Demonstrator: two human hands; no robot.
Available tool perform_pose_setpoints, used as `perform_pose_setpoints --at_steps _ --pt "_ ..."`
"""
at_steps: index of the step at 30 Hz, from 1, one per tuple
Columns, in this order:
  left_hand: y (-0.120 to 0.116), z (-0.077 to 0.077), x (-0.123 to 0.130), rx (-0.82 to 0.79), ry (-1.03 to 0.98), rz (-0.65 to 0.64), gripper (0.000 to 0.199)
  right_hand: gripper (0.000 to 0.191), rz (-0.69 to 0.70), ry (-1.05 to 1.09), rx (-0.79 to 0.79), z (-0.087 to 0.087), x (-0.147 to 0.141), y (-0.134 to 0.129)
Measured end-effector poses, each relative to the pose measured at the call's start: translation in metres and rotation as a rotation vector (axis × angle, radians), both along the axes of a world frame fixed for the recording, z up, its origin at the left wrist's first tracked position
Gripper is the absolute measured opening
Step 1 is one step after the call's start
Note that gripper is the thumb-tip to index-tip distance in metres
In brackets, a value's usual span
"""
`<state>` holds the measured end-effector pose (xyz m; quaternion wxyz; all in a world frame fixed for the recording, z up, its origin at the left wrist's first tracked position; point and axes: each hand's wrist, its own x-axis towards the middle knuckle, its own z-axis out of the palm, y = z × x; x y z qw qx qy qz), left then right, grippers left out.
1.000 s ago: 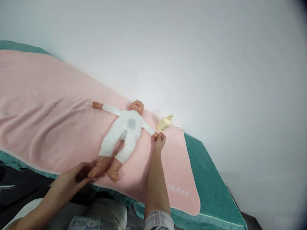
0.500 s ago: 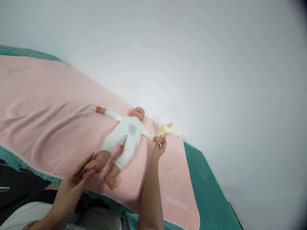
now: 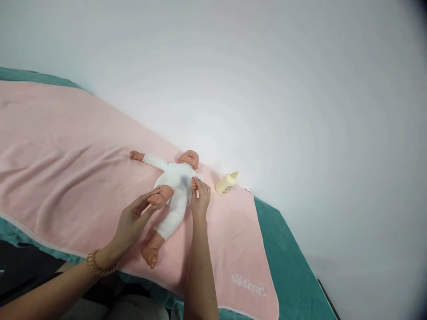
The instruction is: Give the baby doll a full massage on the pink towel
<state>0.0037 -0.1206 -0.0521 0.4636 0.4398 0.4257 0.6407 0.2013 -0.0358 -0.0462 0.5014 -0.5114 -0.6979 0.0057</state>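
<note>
A baby doll (image 3: 178,178) with a white cloth body lies on its back on a pink blanket (image 3: 233,244). My left hand (image 3: 135,218) grips the doll's foot (image 3: 159,199) on the left side, and that leg is bent up toward the belly. With the fingers of my right hand (image 3: 201,198) I hold the doll's small hand (image 3: 194,183), drawn in over its torso. The doll's other leg (image 3: 167,231) lies stretched toward me, and its other arm (image 3: 153,161) reaches out to the left.
A pale yellow pump bottle (image 3: 227,182) stands on the blanket right of the doll, close to the white wall (image 3: 267,89). Green cloth (image 3: 287,249) shows beneath the blanket's right end. The blanket is wrinkled (image 3: 66,173) on the left.
My left hand has pushed the doll's leg upward and bent it. My right hand has brought the doll's arm inward, from beside the bottle to over the torso.
</note>
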Motion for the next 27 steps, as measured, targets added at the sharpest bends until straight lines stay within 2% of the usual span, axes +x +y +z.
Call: perform_pose_setpoints --at_steps 2,5,10,14,18,21,24,27 --pt "0.009 0.003 0.006 0.002 0.042 0.001 0.046 0.038 0.016 -0.128 0.011 -0.004 -0.002 0.001" --pt "0.025 -0.001 0.011 0.043 0.073 0.019 0.049 0.041 0.017 -0.240 0.055 -0.013 -0.004 0.004" --pt "0.049 -0.012 0.013 0.113 0.078 0.018 0.049 0.044 0.003 -0.285 0.061 -0.020 -0.007 0.006" --pt "0.048 -0.015 0.012 0.100 0.100 0.017 0.050 0.041 -0.003 -0.244 0.079 -0.024 -0.005 0.005" --pt "0.030 -0.019 0.004 0.072 0.178 0.028 0.048 0.035 -0.040 -0.063 0.106 -0.031 -0.001 0.004" --pt "0.012 -0.029 -0.007 0.030 0.231 0.055 0.054 0.037 -0.160 0.237 0.077 -0.032 0.003 0.001" --pt "-0.007 -0.045 -0.023 0.009 0.269 0.061 0.062 0.048 -0.237 0.593 0.016 -0.028 0.014 0.000" --pt "-0.024 -0.067 -0.042 0.017 0.351 0.057 0.062 0.058 -0.329 0.766 0.014 -0.031 0.037 0.002"
